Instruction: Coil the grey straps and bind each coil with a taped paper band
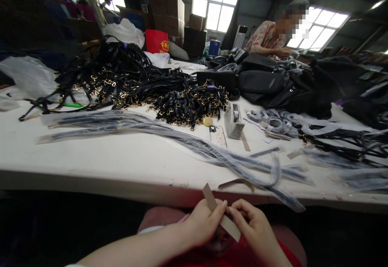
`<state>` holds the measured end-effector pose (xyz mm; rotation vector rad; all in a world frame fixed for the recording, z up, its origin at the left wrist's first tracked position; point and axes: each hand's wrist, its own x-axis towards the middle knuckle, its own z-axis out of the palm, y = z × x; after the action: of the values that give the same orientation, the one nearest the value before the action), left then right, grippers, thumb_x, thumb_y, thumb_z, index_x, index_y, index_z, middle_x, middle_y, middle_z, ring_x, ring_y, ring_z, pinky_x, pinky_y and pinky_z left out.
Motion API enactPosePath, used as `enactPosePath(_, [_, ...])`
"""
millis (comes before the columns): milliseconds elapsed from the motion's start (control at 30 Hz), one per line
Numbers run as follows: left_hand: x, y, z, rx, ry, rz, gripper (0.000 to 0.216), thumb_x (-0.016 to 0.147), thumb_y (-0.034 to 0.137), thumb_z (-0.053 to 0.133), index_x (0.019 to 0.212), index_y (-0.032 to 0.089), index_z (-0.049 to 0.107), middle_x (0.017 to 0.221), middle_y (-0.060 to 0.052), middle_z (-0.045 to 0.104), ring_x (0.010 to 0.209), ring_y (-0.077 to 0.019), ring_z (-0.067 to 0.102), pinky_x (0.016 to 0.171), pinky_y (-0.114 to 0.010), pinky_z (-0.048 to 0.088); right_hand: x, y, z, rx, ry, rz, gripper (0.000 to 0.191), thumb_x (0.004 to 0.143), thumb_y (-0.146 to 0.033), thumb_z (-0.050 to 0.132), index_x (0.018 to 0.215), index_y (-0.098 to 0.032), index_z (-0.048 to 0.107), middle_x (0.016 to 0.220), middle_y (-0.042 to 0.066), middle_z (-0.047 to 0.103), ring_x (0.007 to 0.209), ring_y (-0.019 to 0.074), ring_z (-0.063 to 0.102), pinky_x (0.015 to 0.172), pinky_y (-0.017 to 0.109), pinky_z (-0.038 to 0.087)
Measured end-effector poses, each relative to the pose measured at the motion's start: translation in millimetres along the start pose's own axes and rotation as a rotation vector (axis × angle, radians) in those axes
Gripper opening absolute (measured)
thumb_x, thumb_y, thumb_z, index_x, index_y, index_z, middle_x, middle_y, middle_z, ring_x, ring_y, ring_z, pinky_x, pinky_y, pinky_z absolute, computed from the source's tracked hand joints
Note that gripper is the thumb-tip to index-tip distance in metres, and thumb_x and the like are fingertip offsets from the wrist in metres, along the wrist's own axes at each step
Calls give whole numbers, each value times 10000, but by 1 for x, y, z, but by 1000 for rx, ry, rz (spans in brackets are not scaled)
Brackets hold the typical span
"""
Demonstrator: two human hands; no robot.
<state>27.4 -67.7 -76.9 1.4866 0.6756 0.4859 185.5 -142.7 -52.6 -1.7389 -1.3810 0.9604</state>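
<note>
White table point(106, 158) stands beyond hands point(200, 223) holding tan strip point(230, 227).

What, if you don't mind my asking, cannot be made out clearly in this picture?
- Head view: the middle of the brown strip, covered by the thumb of the left hand.
- Head view: whether the right hand pinches anything; its curled fingers hide it.
- Head view: what the co-worker's hand holds; too small.
- Head view: the far-right wrapped straps; blurred, cut off by the right edge.

Free tabletop point(118, 154) at front left, plastic-wrapped straps point(184, 139) (long, low) across its far side
</note>
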Motion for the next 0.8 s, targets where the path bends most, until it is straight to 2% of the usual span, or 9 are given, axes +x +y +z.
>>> enactPosePath(133, [0, -3, 1, 7, 13, -25, 590, 930, 603, 356, 862, 131, 704, 735, -59, 651, 685, -170, 588, 633, -260, 448, 23, 16, -9, -238, 360, -21, 467, 884, -463, 514, 1245, -168, 518, 771, 34, 673, 693, 215, 645, 677, 317, 495])
enactPosePath(200, [-1, -2, 1, 7, 7, -29, 597, 936, 590, 350, 875, 126, 721, 736, -65, 668, 687, -173, 601, 637, -261, 455, 35, 18, -14, -462, 406, -9, 512, 901, -416, 467, 1354, -179, 464, 757, 38, 688, 665, 243, 657, 660, 349, 479])
enactPosePath(267, [-2, 0, 1, 17, 4, -27, 592, 939, 575, 356, 879, 123, 733, 737, -69, 680, 697, -176, 612, 661, -267, 463, 46, 15, -18, -658, 361, 17, 448, 913, -373, 442, 1323, -211, 525, 747, 52, 708, 648, 266, 667, 617, 356, 451])
enactPosePath(333, [-3, 3, -1, 37, 1, -16, 586, 943, 564, 356, 881, 127, 741, 748, -67, 689, 724, -179, 621, 698, -270, 471, 55, 7, -24, -748, 298, 24, 323, 900, -354, 471, 1139, -227, 648, 754, 67, 724, 663, 276, 675, 596, 347, 432])
enactPosePath(467, [-3, 4, -5, 17, -51, -37, 602, 939, 584, 355, 914, 122, 740, 744, -65, 683, 663, -166, 600, 632, -258, 469, 72, -9, -50, -688, 213, 3, 213, 879, -400, 527, 817, -248, 662, 618, 17, 685, 623, 230, 659, 591, 311, 433])
enactPosePath(533, [-3, 4, -6, -20, -48, -70, 611, 925, 599, 373, 918, 109, 738, 729, -69, 672, 618, -158, 577, 578, -250, 455, 80, -14, -69, -596, 347, -8, 233, 889, -415, 506, 838, -237, 649, 628, 17, 690, 629, 213, 665, 613, 303, 460])
enactPosePath(633, [-1, 3, -7, -58, -26, -90, 608, 912, 605, 401, 914, 99, 737, 728, -76, 667, 626, -160, 578, 584, -249, 463, 86, -18, -89, -558, 653, -105, 282, 867, -364, 523, 1050, -182, 637, 954, 113, 741, 788, 233, 688, 732, 347, 504])
enactPosePath(700, [0, 1, -8, -59, -25, -83, 612, 913, 606, 399, 908, 96, 737, 733, -81, 672, 643, -165, 588, 608, -253, 473, 83, -17, -89, -605, 627, -222, 325, 864, -336, 537, 1126, -166, 623, 1067, 136, 712, 834, 230, 678, 779, 359, 509])
enactPosePath(800, [2, -2, -10, -47, -27, -69, 622, 915, 615, 396, 899, 97, 739, 747, -87, 683, 647, -163, 592, 618, -253, 474, 69, -8, -73, -639, 443, -400, 184, 866, -287, 548, 978, -205, 670, 954, 76, 713, 842, 212, 666, 799, 344, 512])
